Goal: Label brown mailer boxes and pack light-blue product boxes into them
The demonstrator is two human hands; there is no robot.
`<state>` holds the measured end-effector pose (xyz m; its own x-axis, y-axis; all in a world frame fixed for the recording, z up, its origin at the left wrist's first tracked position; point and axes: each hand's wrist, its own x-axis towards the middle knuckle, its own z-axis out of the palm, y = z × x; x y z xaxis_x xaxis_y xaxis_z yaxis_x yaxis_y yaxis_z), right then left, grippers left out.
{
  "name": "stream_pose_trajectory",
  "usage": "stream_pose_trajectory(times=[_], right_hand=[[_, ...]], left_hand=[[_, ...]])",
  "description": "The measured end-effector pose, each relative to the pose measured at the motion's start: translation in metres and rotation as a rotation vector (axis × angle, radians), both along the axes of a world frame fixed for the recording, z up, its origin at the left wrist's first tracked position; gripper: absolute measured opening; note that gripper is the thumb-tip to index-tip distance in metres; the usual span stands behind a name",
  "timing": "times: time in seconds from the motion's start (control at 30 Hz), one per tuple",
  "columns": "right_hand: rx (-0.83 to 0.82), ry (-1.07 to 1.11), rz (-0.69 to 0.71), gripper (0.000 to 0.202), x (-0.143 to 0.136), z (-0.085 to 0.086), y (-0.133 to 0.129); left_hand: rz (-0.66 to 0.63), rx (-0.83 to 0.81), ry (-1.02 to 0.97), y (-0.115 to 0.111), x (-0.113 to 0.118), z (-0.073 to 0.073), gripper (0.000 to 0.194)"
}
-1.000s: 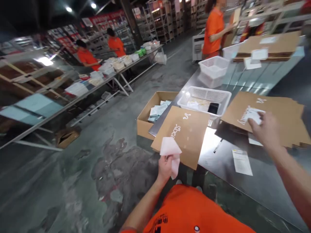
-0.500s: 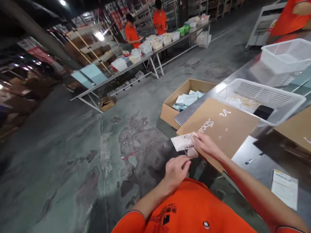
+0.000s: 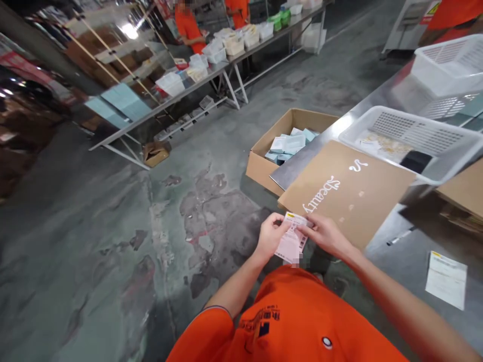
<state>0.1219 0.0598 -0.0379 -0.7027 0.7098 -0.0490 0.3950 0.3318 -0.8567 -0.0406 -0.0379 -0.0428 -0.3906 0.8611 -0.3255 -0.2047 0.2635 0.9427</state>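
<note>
Between my two hands, in front of my body, is a pale printed shipping label [image 3: 291, 242] with a yellow mark at its top and a barcode at its side. My left hand [image 3: 270, 235] pinches its left edge. On the opposite side my right hand [image 3: 326, 234] grips it with thumb and fingers. Just beyond the hands, a flat brown cardboard piece [image 3: 350, 196] with white lettering lies on the metal table [image 3: 400, 264]. Farther right on the table are a pen [image 3: 400, 236] and another printed sheet [image 3: 447, 280].
A cardboard box [image 3: 264, 178] holding pale blue boxes stands beyond the table edge. White plastic baskets [image 3: 418, 133] line the table's far side, near stacked cardboard [image 3: 464, 196]. Another long table [image 3: 166, 105] carries several bins, with people in orange behind it.
My left hand has come up and taken hold of the label's left side. The label has turned from lying sideways to facing me lengthwise. The view has shifted slightly.
</note>
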Motion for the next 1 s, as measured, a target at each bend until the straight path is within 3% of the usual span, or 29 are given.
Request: stream_pose_trajectory(times=[0.07, 0.13, 0.2, 0.27, 0.37, 0.5, 0.6, 0.67, 0.73, 0.8, 0.87, 0.93, 1.0], right_hand=[[-0.155, -0.004, 0.029, 0.051, 0.001, 0.000, -0.005], [-0.252, 0.026, 0.031, 0.052, 0.002, 0.001, -0.009], [-0.230, 0.034, -0.008, 0.047, 0.005, 0.002, -0.011], [-0.136, 0.008, -0.066, 0.042, 0.010, -0.001, -0.008], [-0.006, -0.048, -0.142, 0.038, 0.023, -0.012, 0.013], [0.180, -0.154, -0.410, 0.032, 0.044, -0.033, 0.071], [0.316, -0.323, -0.509, 0.036, 0.057, -0.042, 0.108], [0.373, -0.417, -0.539, 0.052, 0.061, -0.043, 0.121], [0.405, -0.433, -0.549, 0.060, 0.058, -0.045, 0.124], [0.427, -0.396, -0.507, 0.055, 0.046, -0.049, 0.118], [0.450, -0.376, -0.472, 0.052, 0.026, -0.057, 0.102], [0.483, -0.399, -0.453, 0.058, 0.005, -0.068, 0.076], [0.526, -0.393, -0.295, 0.064, -0.006, -0.079, 0.043]], left_hand=[[-0.110, 0.000, -0.070, 0.003, 0.000, 0.001, 0.049], [-0.206, 0.014, -0.059, 0.009, -0.001, 0.002, 0.049], [-0.249, 0.006, 0.021, 0.017, -0.002, -0.001, 0.031], [-0.268, -0.026, 0.096, 0.025, -0.001, -0.009, 0.034], [-0.329, -0.080, 0.096, 0.039, 0.000, -0.030, 0.049], [-0.410, -0.198, 0.017, 0.044, -0.005, -0.070, 0.065], [-0.475, -0.285, 0.068, 0.025, -0.016, -0.097, 0.061], [-0.512, -0.296, 0.129, 0.004, -0.026, -0.104, 0.051], [-0.546, -0.288, 0.184, -0.012, -0.037, -0.100, 0.039], [-0.552, -0.212, 0.305, -0.013, -0.048, -0.089, 0.027], [-0.540, -0.068, 0.564, 0.004, -0.057, -0.076, 0.017], [-0.532, 0.049, 0.834, 0.030, -0.062, -0.069, 0.021], [-0.550, 0.075, 0.943, 0.053, -0.064, -0.068, 0.023]])
